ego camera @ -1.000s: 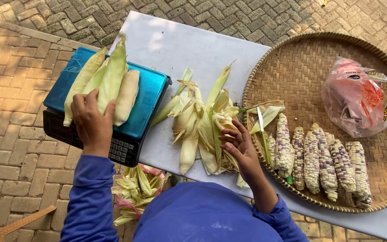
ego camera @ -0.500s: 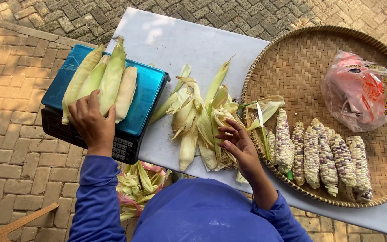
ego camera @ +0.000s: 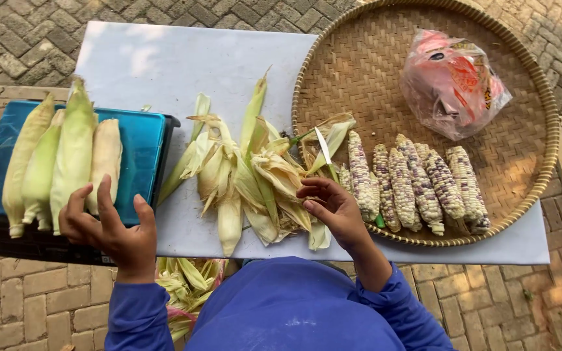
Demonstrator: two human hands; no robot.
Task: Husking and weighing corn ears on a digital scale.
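The left hand (ego camera: 108, 227) is spread open, fingers on the corn (ego camera: 66, 159) lying on the blue scale (ego camera: 141, 156). The right hand (ego camera: 333, 208) is curled, pinching a small knife (ego camera: 323, 148) beside the husks (ego camera: 248, 175). Peeled cobs (ego camera: 417, 182) lie in the round basket (ego camera: 359, 58).

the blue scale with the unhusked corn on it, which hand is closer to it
Left. The left hand rests at the near edge of the blue scale, its fingers by the unhusked corn. The right hand is away by the woven tray.
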